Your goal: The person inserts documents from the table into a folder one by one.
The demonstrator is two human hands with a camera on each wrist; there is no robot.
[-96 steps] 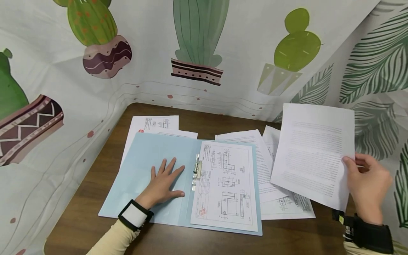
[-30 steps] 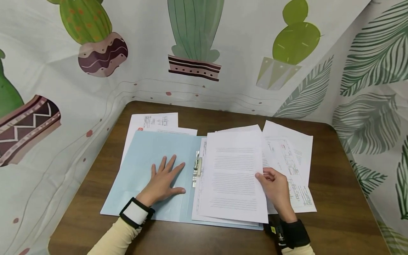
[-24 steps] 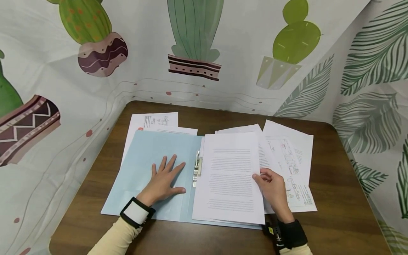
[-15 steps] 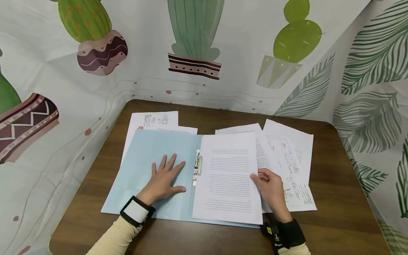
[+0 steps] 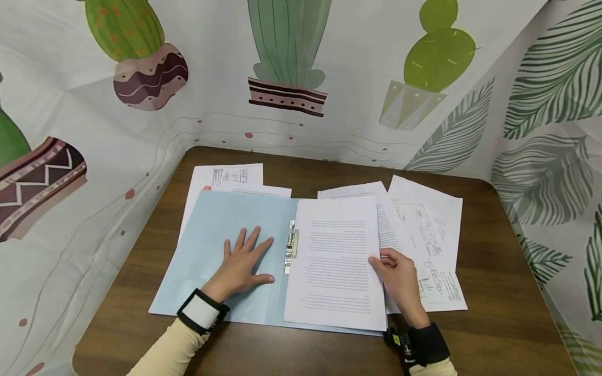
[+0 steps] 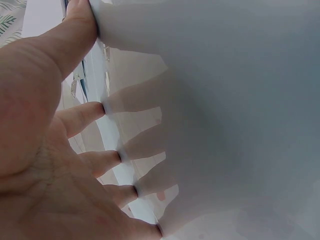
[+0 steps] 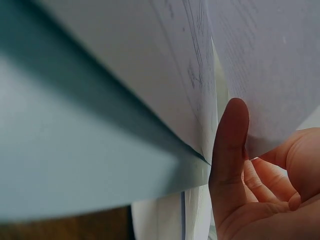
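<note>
A light blue folder [image 5: 213,224] lies spread on the table with a metal clip [image 5: 292,248] along its spine. My left hand [image 5: 237,269] rests on the left cover, fingers spread; in the left wrist view its fingertips touch the glossy surface. Over the right cover lies a printed text sheet [image 5: 336,261], whose left edge comes close to the clip. My right hand [image 5: 400,277] pinches this sheet's right edge between thumb and fingers. In the right wrist view the sheet [image 7: 280,55] is lifted at that edge, above a drawing sheet [image 7: 145,70] on the folder.
Several loose sheets [image 5: 432,224] overlap to the right of the folder, partly under it. More papers [image 5: 226,177] stick out behind the left cover. Brown tabletop [image 5: 494,261] shows around them, and a cactus-print cloth [image 5: 348,104] hangs at the back.
My right hand has brought the text sheet from the far right onto the folder, over the drawing, then slid it slightly left toward the clip. The left hand has stayed on the cover.
</note>
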